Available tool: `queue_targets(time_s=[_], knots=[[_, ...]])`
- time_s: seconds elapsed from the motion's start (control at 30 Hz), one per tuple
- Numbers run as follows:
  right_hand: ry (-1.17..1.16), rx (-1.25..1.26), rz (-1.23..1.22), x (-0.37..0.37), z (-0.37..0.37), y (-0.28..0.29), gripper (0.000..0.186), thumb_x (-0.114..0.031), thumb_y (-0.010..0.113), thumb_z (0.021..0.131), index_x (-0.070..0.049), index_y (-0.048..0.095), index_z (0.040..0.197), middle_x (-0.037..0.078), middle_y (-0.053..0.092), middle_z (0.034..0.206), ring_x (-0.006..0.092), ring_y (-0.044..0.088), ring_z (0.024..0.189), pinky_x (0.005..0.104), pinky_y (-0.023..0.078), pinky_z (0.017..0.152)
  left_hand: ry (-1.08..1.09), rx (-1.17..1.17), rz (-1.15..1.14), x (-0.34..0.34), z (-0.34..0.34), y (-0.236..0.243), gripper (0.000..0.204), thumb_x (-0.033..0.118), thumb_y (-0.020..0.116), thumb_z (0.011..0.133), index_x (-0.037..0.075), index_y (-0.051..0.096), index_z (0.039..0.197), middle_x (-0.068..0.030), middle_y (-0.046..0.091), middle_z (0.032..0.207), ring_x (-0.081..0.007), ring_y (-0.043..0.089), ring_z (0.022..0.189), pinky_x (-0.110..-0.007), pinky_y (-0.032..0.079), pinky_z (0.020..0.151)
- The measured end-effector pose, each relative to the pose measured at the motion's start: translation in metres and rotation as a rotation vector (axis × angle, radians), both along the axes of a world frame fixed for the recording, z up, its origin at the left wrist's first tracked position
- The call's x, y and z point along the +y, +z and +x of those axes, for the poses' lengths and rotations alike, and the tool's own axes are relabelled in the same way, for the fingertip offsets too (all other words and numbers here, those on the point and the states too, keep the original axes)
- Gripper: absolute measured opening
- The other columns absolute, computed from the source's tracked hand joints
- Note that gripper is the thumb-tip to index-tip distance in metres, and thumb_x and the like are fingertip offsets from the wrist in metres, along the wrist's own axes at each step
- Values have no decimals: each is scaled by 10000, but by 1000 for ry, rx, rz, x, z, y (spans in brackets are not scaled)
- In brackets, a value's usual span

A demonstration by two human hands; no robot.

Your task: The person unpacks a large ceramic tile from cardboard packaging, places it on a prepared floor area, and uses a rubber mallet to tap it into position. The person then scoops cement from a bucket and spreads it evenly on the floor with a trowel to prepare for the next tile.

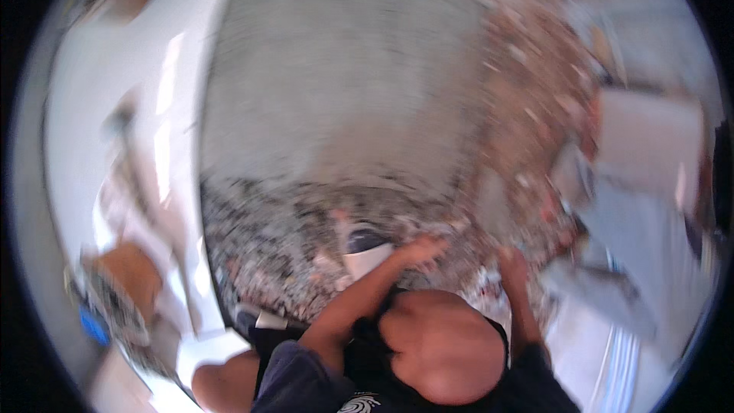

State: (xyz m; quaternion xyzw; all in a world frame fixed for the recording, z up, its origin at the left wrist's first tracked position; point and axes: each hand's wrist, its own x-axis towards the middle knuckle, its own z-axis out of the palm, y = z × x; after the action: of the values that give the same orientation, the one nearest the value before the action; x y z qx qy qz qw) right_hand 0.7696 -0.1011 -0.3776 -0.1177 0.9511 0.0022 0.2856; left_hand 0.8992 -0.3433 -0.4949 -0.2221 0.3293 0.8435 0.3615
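My left hand [423,249] reaches forward over grey rubble [283,206], just right of my dark, white-soled shoe [365,248]. Its blurred fingers look spread, with nothing visible in them. Lower and to the right, beside my bare knee [440,340], my right hand [511,262] hangs above the debris, too smeared to show its fingers or any contact. A patch of smooth grey mortar [336,69] spreads ahead of both hands.
White glossy tiles [138,15] border the mortar on the left, carrying a long blurred tool and a brown object [130,275]. Brown broken rubble [527,84] runs along the right, beside a pale slab [646,145] and grey sheets [627,229].
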Motion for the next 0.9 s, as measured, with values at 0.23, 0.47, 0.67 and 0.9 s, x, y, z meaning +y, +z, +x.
queue_targets(time_s=[0.23, 0.47, 0.67, 0.9], knots=[[537, 195, -262, -82, -35, 72, 401, -187, 616, 890, 42, 546, 1212, 258, 602, 1103, 396, 574, 1051, 442, 443, 907, -337, 443, -989, -161, 113, 94, 537, 460, 463, 936, 63, 499, 1297, -262, 638, 1069, -423, 602, 1022, -473, 462, 915], [1285, -154, -550, -420, 140, 162, 365, -205, 629, 863, -31, 565, 1178, 220, 606, 1026, 431, 583, 959, 442, 474, 813, 214, 90, -1308, -224, 362, 212, 382, 365, 493, 920, 64, 614, 1122, -211, 646, 1049, -423, 599, 994, -489, 473, 857], [2016, 25, -733, -575, 398, 183, 309, -368, 639, 855, -125, 616, 1045, 97, 626, 849, 297, 655, 779, 407, 529, 656, 1577, -611, -1640, -163, 507, 191, 263, 136, 533, 948, 10, 589, 1171, -126, 621, 1139, -232, 572, 1073, -352, 435, 949], [2269, 380, -553, -636, 527, 185, 289, -363, 637, 846, -124, 625, 1007, 108, 652, 860, 297, 665, 813, 420, 533, 664, 1870, -785, -2004, -198, 546, 131, 585, 258, 487, 963, -39, 291, 1427, -244, 280, 1492, -358, 258, 1402, -460, 194, 1139]])
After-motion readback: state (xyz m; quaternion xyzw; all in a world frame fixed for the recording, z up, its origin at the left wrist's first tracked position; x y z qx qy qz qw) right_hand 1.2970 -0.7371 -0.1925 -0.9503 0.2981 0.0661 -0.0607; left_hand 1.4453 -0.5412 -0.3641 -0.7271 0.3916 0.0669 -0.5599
